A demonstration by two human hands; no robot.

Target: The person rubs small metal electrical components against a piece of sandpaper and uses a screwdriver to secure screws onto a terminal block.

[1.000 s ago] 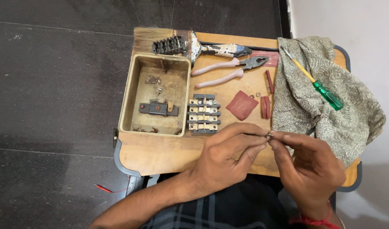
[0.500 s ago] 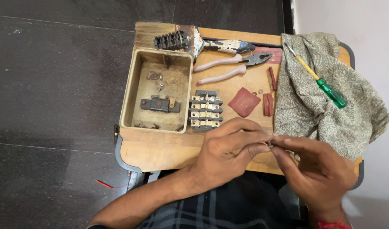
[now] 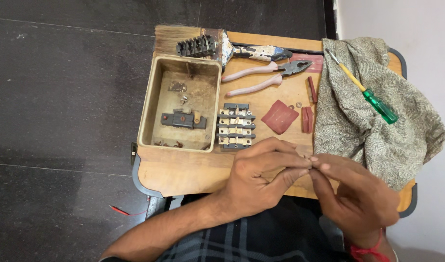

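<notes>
Fingertips meet at the near edge of the desk (image 3: pixel 183 170): my left hand (image 3: pixel 261 179) and right hand (image 3: pixel 358 196) pinch together on one tiny part (image 3: pixel 310 158), too small for me to identify. It sits just off the desk's near edge, between both thumbs and forefingers. Just beyond the left hand lies a terminal block (image 3: pixel 236 126), beside an open tan box (image 3: pixel 181 102) toward the left edge. A folded red sheet (image 3: pixel 279 116) rests near the middle. Pliers (image 3: pixel 266 77) and a paintbrush (image 3: pixel 217 46) lie along the far edge. A patterned cloth (image 3: pixel 368 111) covers the right side, carrying a green-handled screwdriver (image 3: pixel 365 90).
</notes>
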